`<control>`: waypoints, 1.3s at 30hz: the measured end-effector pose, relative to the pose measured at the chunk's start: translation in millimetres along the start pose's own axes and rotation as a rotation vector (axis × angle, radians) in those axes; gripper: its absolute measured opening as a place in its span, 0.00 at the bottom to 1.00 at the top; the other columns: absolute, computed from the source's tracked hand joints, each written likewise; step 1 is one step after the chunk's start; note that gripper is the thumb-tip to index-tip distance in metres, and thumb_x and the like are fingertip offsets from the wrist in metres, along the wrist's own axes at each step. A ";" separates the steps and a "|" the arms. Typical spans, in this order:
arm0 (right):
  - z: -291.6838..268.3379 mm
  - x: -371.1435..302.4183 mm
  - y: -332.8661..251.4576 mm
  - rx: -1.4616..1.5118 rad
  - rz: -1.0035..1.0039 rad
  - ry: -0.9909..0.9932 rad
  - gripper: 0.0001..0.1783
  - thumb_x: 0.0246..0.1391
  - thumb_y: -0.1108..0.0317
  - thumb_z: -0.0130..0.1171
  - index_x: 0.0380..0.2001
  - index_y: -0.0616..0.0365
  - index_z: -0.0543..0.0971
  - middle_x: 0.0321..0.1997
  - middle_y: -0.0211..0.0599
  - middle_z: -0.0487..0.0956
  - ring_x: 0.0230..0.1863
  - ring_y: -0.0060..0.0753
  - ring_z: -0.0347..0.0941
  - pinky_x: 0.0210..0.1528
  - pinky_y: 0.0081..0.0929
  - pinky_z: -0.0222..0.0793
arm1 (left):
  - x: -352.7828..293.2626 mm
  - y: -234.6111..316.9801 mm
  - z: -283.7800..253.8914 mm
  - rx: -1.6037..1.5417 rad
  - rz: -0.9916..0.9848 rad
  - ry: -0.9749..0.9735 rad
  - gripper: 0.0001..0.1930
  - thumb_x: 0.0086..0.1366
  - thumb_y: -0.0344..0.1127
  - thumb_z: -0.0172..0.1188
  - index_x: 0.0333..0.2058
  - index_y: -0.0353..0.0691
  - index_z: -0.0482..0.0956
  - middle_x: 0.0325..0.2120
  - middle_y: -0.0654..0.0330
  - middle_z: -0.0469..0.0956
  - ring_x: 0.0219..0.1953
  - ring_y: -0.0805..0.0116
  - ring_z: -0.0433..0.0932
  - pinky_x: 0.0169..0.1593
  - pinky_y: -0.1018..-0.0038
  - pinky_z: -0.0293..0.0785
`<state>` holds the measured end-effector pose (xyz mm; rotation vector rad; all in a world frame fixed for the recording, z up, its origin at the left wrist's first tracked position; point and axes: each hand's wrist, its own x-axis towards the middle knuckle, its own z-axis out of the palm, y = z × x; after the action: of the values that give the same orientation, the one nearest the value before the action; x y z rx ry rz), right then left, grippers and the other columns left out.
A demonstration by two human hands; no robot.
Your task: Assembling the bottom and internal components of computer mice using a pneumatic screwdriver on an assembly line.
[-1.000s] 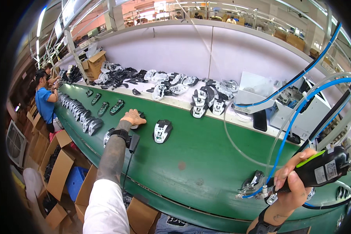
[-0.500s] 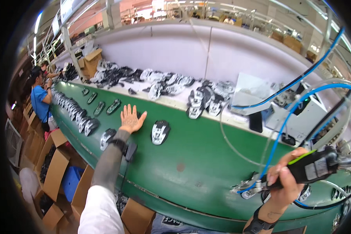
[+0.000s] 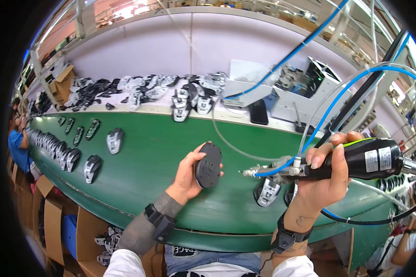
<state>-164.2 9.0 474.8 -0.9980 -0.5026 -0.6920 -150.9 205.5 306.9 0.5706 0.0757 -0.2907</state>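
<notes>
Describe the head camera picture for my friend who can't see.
A person's left hand holds a black computer mouse, underside showing; the right hand grips a black power tool. More mouse parts line the green worktable.

Left hand (image 3: 186, 177) grips a dark mouse-shaped part (image 3: 209, 167), flat face visible; right hand (image 3: 329, 173) holds a black power tool (image 3: 369, 159) over the green bench (image 3: 152, 143).

Left hand (image 3: 188, 174) and right hand (image 3: 330, 182) both grip

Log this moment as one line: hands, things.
left hand: holds dark mouse, underside toward camera | right hand: grips black power driver, tip apart from mouse | worktop: green, mouse parts, circuit boards
</notes>
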 end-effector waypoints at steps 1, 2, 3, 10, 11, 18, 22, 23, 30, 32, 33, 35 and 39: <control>-2.0 0.4 -1.2 -0.015 -0.007 0.003 0.20 0.50 0.77 0.50 0.48 0.63 0.62 0.36 0.43 0.72 0.18 0.23 0.66 0.20 0.20 0.64 | -3.3 -9.1 7.4 -0.005 -0.012 -0.010 0.22 0.61 0.42 0.45 0.54 0.44 0.64 0.44 0.53 0.70 0.38 0.58 0.75 0.43 0.58 0.75; -3.1 0.3 -2.0 -0.005 -0.031 0.027 0.21 0.51 0.77 0.50 0.49 0.63 0.61 0.36 0.43 0.72 0.18 0.23 0.66 0.20 0.21 0.64 | -6.0 -17.9 13.6 -0.086 -0.072 0.015 0.22 0.62 0.43 0.43 0.54 0.45 0.64 0.44 0.54 0.71 0.38 0.58 0.75 0.43 0.58 0.74; -2.5 -1.3 -0.8 0.010 -0.051 0.050 0.21 0.51 0.77 0.49 0.49 0.63 0.61 0.36 0.43 0.72 0.18 0.23 0.66 0.20 0.22 0.64 | -9.0 -24.7 14.6 -0.166 -0.129 0.047 0.22 0.62 0.45 0.42 0.54 0.46 0.64 0.44 0.55 0.71 0.39 0.58 0.75 0.43 0.57 0.74; 1.0 -10.0 7.2 0.041 -0.024 -0.045 0.23 0.51 0.76 0.51 0.51 0.62 0.59 0.36 0.42 0.70 0.18 0.23 0.66 0.20 0.23 0.65 | -19.6 -49.8 0.7 -0.146 -0.230 -0.070 0.25 0.64 0.47 0.42 0.58 0.48 0.58 0.47 0.54 0.70 0.41 0.57 0.75 0.46 0.56 0.73; 1.5 -11.0 8.5 0.047 -0.020 -0.062 0.23 0.51 0.76 0.51 0.51 0.62 0.59 0.36 0.42 0.70 0.18 0.23 0.66 0.20 0.23 0.65 | -20.9 -50.5 1.9 -0.153 -0.236 -0.064 0.25 0.64 0.47 0.42 0.58 0.48 0.58 0.47 0.54 0.70 0.41 0.57 0.75 0.46 0.56 0.73; 6.4 -14.9 13.7 0.004 0.013 -0.064 0.23 0.50 0.76 0.50 0.50 0.62 0.58 0.31 0.39 0.69 0.16 0.23 0.65 0.19 0.23 0.64 | -23.4 -49.6 5.9 -0.202 -0.245 -0.094 0.25 0.63 0.42 0.45 0.58 0.46 0.57 0.45 0.54 0.69 0.41 0.59 0.74 0.45 0.57 0.74; 13.7 -16.3 6.1 -0.019 0.002 -0.025 0.24 0.49 0.74 0.50 0.50 0.62 0.58 0.31 0.39 0.69 0.16 0.24 0.64 0.18 0.23 0.63 | -25.6 -44.5 10.3 -0.226 -0.262 -0.127 0.25 0.63 0.41 0.46 0.59 0.45 0.57 0.45 0.54 0.68 0.41 0.59 0.74 0.44 0.59 0.75; 14.9 -16.9 4.9 -0.021 0.003 -0.021 0.24 0.49 0.74 0.50 0.50 0.62 0.58 0.31 0.39 0.69 0.16 0.24 0.64 0.18 0.23 0.63 | -25.4 -46.4 9.4 -0.225 -0.266 -0.125 0.25 0.63 0.41 0.46 0.59 0.45 0.57 0.45 0.54 0.68 0.41 0.59 0.74 0.44 0.59 0.75; 9.1 -11.2 6.2 -0.095 -0.051 0.102 0.24 0.50 0.74 0.49 0.51 0.64 0.60 0.40 0.44 0.70 0.16 0.24 0.65 0.18 0.22 0.64 | -15.3 -49.6 5.0 0.005 -0.071 0.181 0.25 0.61 0.43 0.48 0.57 0.46 0.60 0.41 0.57 0.70 0.38 0.62 0.74 0.41 0.61 0.75; 6.7 -11.0 5.9 -0.084 -0.076 0.054 0.24 0.49 0.75 0.48 0.51 0.64 0.60 0.39 0.44 0.71 0.16 0.23 0.64 0.18 0.22 0.63 | -13.1 -49.7 -2.9 -0.031 -0.070 0.179 0.24 0.61 0.45 0.47 0.55 0.47 0.62 0.43 0.56 0.70 0.38 0.60 0.74 0.42 0.60 0.75; 6.7 -11.7 6.3 -0.109 -0.071 0.063 0.24 0.49 0.75 0.48 0.51 0.64 0.59 0.39 0.43 0.70 0.16 0.23 0.64 0.18 0.22 0.63 | -13.8 -49.4 -2.5 -0.031 -0.072 0.178 0.24 0.61 0.45 0.47 0.55 0.47 0.62 0.43 0.56 0.70 0.38 0.60 0.74 0.42 0.60 0.75; 9.0 -14.3 8.9 -0.052 0.003 0.023 0.25 0.48 0.76 0.49 0.51 0.63 0.58 0.38 0.43 0.70 0.16 0.24 0.65 0.18 0.22 0.64 | -16.2 -47.7 0.8 -0.128 -0.065 0.062 0.26 0.60 0.46 0.47 0.56 0.46 0.61 0.49 0.54 0.68 0.39 0.59 0.74 0.42 0.59 0.75; 9.9 -14.9 9.3 -0.073 0.013 0.041 0.25 0.47 0.76 0.49 0.51 0.63 0.58 0.36 0.42 0.70 0.16 0.23 0.64 0.18 0.23 0.64 | -20.9 -44.9 4.0 -0.156 -0.061 0.001 0.28 0.58 0.43 0.49 0.58 0.44 0.58 0.49 0.54 0.66 0.40 0.59 0.74 0.43 0.59 0.75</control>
<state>-168.4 25.5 464.1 -1.0528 -0.4366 -0.7218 -184.0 172.6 290.0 0.4143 0.1159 -0.3411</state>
